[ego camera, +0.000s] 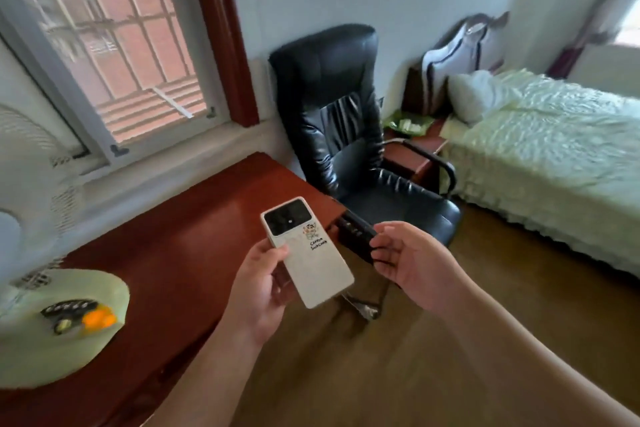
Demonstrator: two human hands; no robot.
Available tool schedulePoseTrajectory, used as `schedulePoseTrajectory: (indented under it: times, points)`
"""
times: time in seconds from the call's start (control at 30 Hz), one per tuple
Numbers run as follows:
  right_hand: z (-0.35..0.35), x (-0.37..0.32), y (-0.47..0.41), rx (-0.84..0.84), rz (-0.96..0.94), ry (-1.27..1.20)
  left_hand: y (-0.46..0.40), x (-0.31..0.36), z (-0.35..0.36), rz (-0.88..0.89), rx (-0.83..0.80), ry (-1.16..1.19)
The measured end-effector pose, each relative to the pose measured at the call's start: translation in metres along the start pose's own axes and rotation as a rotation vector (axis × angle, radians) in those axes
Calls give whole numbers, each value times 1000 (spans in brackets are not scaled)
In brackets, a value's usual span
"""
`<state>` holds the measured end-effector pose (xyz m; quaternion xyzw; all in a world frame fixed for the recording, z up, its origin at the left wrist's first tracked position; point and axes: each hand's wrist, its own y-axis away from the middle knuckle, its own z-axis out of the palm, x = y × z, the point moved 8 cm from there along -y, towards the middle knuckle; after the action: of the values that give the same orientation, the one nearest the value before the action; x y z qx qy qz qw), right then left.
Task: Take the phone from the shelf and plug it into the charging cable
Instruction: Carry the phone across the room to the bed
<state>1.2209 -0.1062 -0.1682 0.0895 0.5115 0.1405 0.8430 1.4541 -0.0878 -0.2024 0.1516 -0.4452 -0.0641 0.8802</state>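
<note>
Head view, looking down: the left hand [261, 291] has the phone [306, 251] in the air, fingers clamped on its lower left edge, back side up — white case, dark camera block at the top, a small cartoon sticker with lettering below it. It hangs over the edge of the reddish-brown table [180, 253], tilted, top end pointing away. The right hand [412, 263] floats just beside it, fingers loosely curled with a gap between thumb and the rest, gripping nothing I can make out. Black office chair [343, 135] straight ahead, its armrest just beyond the right hand. Pale fan [45, 288] on the table at left — bed [547, 149] at right.
</note>
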Motion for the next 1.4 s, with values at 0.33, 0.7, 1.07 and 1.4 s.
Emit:
schedulePoseTrajectory:
  times: [0.33,0.7,1.07,1.4]
  points:
    - [-254,-120,68,236,-189,-143,-30,-143,263,-77,-269,-114]
    - [-487,-223,170,532,-350,-226,-35,-318,507,-277,-424,-219]
    - [-631,-262,214,808,-477,-335,-58,-446,679,-450,-669,-303]
    - [-755,-352,169,1133,-544,-341,-148,-553,850,-712,-845,-315]
